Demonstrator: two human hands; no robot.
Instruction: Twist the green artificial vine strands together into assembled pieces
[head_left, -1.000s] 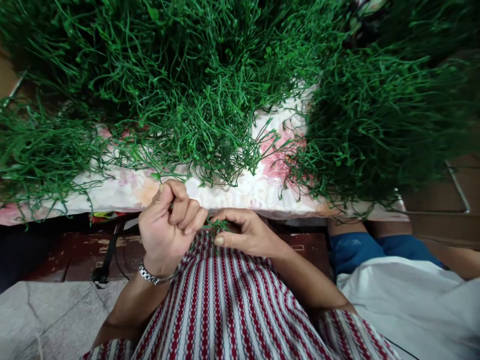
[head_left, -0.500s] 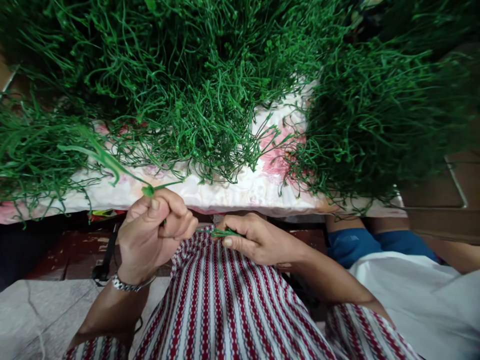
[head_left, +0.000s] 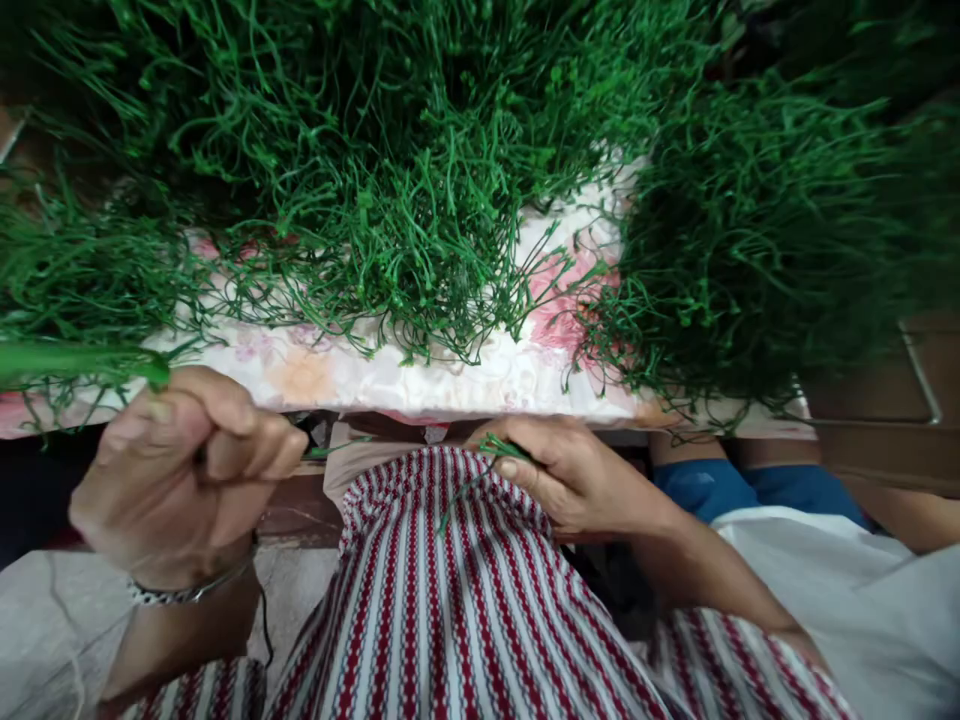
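My left hand (head_left: 187,470) is closed at the left, its thumb and forefinger pinching a green plastic stem (head_left: 82,362) that is blurred and points left. A thin green piece (head_left: 337,449) juts out on the right side of that hand. My right hand (head_left: 574,470) is at the table's front edge, closed on a small bunch of green stems (head_left: 504,450), one of which hangs down over the striped garment. The hands are well apart. Beyond them a large pile of green plastic stems (head_left: 420,190) lies on a floral cloth (head_left: 405,385).
Another dense heap of green stems (head_left: 757,250) stands at the right, beside a brown box (head_left: 862,390). A person in a white shirt (head_left: 840,590) and blue shorts (head_left: 697,487) sits close on the right.
My left hand has moved left and nearer the camera with its green stem, away from my right hand. My right hand has shifted slightly right, still closed on its bunch.
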